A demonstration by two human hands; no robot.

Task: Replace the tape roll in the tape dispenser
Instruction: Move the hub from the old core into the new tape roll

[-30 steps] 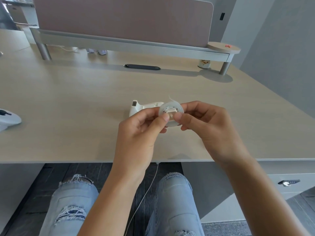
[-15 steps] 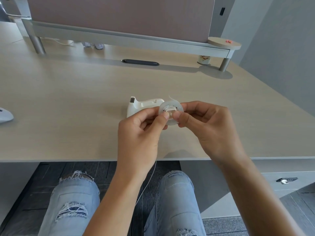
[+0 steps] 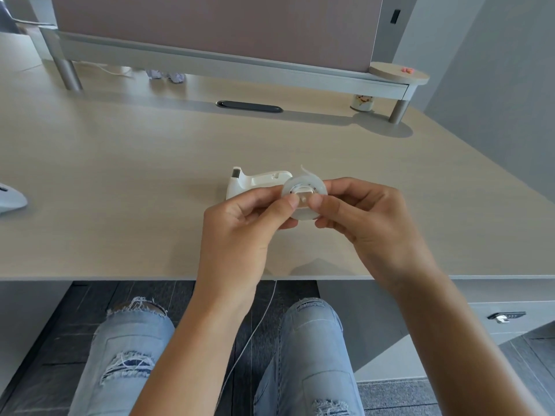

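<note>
Both hands up over the near edge of the desk (image 3: pixel 120 181); left hand (image 3: pixel 240 232) and right hand (image 3: pixel 369 223) pinch 1 clear tape roll (image 3: pixel 304 195) between them, face of roll toward camera; left thumb and forefinger closed on its left side, right thumb and forefinger closed on its right side, both thumb tips near the white core in the hub; short loose tape end sticks up from the roll's top; roll held in the air, not seated in anything; white tape dispenser (image 3: pixel 255 183) sits on the desk just behind the hands, cutter end to the left, its right part hidden by the roll and fingers; roll slot of dispenser mostly hidden, contents cannot tell; white object (image 3: pixel 10 199) at far left edge of desk, partly cut off; dark oval cable slot (image 3: pixel 249 106) further back, under raised shelf (image 3: pixel 228 70); small round cup (image 3: pixel 362 103) by the shelf's right leg; person's knees in ripped light jeans (image 3: pixel 132 349) below desk
</note>
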